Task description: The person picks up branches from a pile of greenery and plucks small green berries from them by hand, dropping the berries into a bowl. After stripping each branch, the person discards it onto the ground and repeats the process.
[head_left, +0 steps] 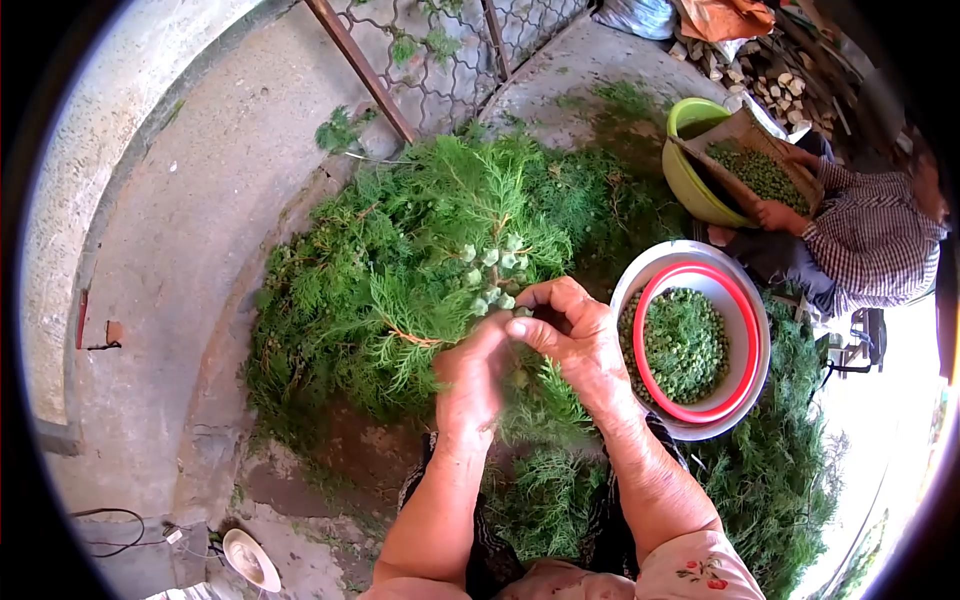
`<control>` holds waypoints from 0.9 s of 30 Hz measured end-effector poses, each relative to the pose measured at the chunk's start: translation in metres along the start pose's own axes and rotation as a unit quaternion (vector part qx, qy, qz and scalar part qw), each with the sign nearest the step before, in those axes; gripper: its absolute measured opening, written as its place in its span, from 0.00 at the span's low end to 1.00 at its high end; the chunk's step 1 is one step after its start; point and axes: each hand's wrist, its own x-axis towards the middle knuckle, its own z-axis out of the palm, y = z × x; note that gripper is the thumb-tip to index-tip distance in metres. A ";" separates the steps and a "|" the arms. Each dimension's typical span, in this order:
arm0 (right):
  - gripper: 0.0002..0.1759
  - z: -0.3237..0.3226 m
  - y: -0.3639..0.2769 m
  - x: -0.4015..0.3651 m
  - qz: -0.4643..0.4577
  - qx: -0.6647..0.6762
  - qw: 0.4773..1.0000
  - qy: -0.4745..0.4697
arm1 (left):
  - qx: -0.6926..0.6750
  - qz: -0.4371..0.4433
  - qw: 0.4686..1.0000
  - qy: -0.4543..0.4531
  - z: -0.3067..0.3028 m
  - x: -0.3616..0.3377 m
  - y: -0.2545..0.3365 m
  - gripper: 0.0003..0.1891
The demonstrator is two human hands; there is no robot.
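Observation:
A leafy green conifer branch point(490, 205) with pale green cones point(490, 272) clustered on it is held up in front of me. Partly blurred, my left hand point(470, 372) is closed around its lower end. My right hand point(575, 335) is beside it, thumb and forefinger pinched at the edge of the cone cluster. A green cone seems to lie between those fingertips, mostly hidden by them. Beneath both hands spreads a large heap of cut conifer branches point(320, 300).
Right of my hands, a red-rimmed basin point(752, 345) holding green cones and sprigs rests inside a wider metal basin point(765, 385). Beyond it a person point(870, 230) in a checked sleeve holds a woven tray point(735, 128) of cones over a yellow-green tub point(690, 190). Firewood point(780, 90) lies behind.

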 end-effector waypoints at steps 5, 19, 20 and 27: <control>0.10 -0.004 0.005 0.001 -0.014 0.014 1.000 0.001 | 0.070 -0.003 0.997 -0.037 -0.010 0.007 -0.007 0.11; 0.08 0.000 -0.003 0.000 0.143 0.160 0.977 -0.011 | 0.093 0.042 0.995 0.002 -0.013 0.007 -0.009 0.13; 0.09 0.001 0.000 -0.001 0.121 0.159 0.980 -0.014 | 0.098 0.049 0.994 0.018 -0.011 0.005 -0.009 0.11; 0.07 0.003 -0.007 -0.002 0.167 0.199 0.966 0.008 | 0.022 0.001 1.000 0.006 -0.004 0.000 -0.005 0.09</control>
